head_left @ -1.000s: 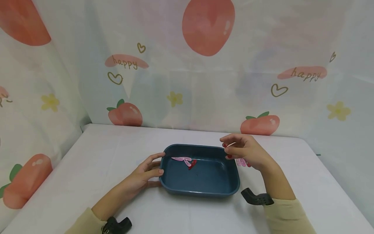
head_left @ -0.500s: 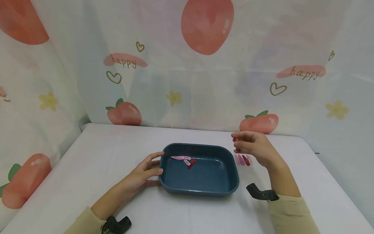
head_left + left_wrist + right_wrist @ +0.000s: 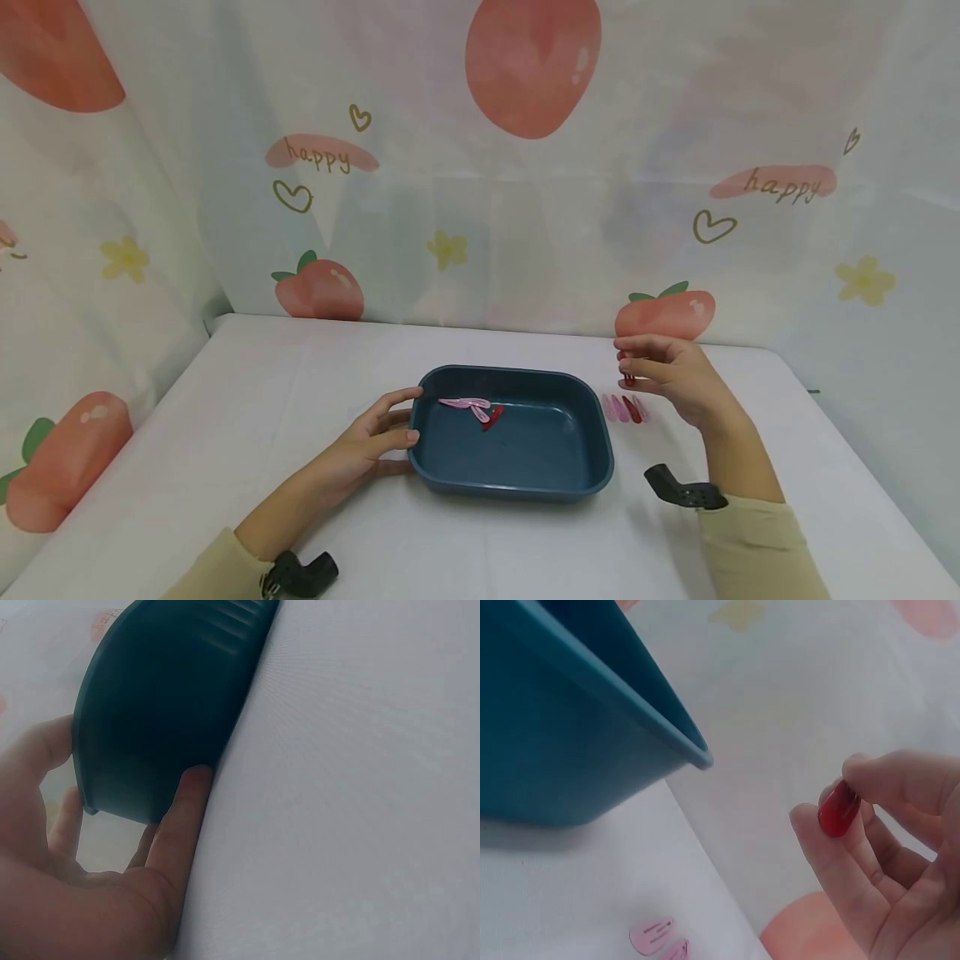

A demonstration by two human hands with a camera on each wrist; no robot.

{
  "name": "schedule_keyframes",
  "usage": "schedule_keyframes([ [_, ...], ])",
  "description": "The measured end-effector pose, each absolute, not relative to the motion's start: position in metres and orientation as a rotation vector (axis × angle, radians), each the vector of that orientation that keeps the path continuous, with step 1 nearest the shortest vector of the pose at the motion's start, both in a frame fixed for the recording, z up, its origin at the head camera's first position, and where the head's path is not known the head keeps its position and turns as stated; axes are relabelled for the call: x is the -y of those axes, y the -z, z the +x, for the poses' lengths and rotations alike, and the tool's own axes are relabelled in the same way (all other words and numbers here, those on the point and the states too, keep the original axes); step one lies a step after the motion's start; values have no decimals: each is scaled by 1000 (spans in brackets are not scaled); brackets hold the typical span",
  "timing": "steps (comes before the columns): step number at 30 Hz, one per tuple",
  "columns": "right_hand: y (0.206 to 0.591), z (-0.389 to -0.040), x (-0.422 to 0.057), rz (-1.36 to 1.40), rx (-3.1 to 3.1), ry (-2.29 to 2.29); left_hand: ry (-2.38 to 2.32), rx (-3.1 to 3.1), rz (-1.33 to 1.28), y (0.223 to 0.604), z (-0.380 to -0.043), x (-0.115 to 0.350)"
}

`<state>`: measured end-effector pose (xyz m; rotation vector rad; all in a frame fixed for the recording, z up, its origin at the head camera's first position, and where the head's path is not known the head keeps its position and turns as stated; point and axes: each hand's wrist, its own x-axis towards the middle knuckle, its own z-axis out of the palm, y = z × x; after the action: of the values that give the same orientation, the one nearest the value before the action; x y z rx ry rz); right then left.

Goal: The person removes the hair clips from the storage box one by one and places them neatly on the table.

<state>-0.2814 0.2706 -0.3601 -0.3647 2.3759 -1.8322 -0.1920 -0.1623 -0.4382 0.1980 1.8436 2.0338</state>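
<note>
A dark blue rectangular basin (image 3: pixel 517 493) stands on the white table. My left hand (image 3: pixel 371 440) is at its left end, fingertips touching the rim and outer wall; the left wrist view shows these fingers (image 3: pixel 180 832) against the basin's side. Beyond the basin's right end, my right hand (image 3: pixel 671 375) is raised and pinches a red snap hair clip (image 3: pixel 838 812) between thumb and fingers. Inside the basin lie pink hair clips (image 3: pixel 467 404) and a red hair clip (image 3: pixel 492 417), overlapping. Several pink and red clips (image 3: pixel 625 408) lie side by side on the table below the right hand.
The white-covered table (image 3: pixel 300 375) ends at the back against a curtain (image 3: pixel 510 242) printed with fruit, hearts and flowers. Black wrist cameras (image 3: pixel 300 575) sit on both forearms, over beige sleeves.
My right hand has moved right from over the basin's back right corner, keeping the red hair clip pinched and uncovering the clips on the table. The left hand stays on the basin.
</note>
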Motion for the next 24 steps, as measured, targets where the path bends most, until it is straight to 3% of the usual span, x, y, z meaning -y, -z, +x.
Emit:
schedule_keyframes([
  [24,382,-290,-297,-159,-2552,1615,-2025,-1861,195,438,-192,162],
])
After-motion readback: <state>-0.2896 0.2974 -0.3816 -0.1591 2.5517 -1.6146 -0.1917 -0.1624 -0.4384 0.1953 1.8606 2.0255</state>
